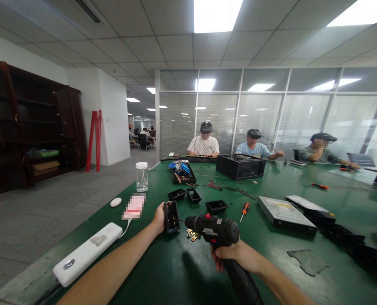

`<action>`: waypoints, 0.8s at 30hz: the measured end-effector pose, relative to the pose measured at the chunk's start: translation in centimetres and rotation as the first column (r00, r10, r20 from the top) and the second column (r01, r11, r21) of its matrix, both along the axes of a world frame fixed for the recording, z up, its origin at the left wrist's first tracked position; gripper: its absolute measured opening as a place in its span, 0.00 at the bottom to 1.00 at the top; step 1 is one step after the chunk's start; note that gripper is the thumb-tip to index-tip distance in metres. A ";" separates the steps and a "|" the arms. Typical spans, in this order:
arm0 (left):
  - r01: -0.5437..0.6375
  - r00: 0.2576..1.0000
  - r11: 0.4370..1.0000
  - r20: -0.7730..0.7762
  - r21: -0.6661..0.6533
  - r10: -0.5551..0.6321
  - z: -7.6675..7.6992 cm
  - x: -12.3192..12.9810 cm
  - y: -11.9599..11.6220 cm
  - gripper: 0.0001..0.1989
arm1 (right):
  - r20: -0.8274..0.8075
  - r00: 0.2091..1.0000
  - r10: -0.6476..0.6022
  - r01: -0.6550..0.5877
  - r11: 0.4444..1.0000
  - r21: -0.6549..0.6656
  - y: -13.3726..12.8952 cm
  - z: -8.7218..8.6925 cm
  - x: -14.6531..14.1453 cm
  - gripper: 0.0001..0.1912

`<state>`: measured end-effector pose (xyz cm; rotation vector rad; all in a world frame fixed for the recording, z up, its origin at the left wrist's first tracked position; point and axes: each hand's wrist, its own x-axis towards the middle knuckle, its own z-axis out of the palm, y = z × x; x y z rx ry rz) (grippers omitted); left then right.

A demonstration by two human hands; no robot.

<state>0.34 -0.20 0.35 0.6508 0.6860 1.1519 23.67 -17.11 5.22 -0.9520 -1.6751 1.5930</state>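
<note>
My left hand [158, 218] grips a small black plastic box [171, 217] by its left side, its open face turned to the right. Wrapped around the handle of a black cordless drill [221, 231] is my right hand [228, 254]. The drill points left, and its bit reaches the opening of the box; whether it touches a screw inside is too small to tell. Below the bit lie several brass-coloured metal pieces [193, 235]. Similar black boxes [216, 206] stand just beyond, and an orange-handled screwdriver [245, 211] lies to the right.
A white power strip [88, 254], a phone [133, 206] and a clear jar [141, 177] line the left. On the right are a silver disc drive [286, 216] and a broken clear sheet [307, 260]. A black computer case [240, 166] stands farther back. Several people sit across the green table [144, 275].
</note>
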 end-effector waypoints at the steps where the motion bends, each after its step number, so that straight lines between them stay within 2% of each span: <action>1: 0.003 1.000 1.000 0.000 0.005 -0.003 0.0 0.0 0.0 0.16 | -0.002 1.000 0.004 -0.004 1.000 0.000 0.0 0.0 0.0 0.08; 9: 0.004 1.000 0.999 -0.008 0.044 -0.003 -0.1 -0.1 0.0 0.15 | -0.010 1.000 0.003 -0.003 1.000 0.009 0.0 0.0 0.0 0.07; 24: -0.006 1.000 1.000 -0.003 0.016 0.006 0.2 0.0 -0.2 0.16 | -0.005 1.000 -0.007 0.007 1.000 0.002 0.0 0.3 0.0 0.09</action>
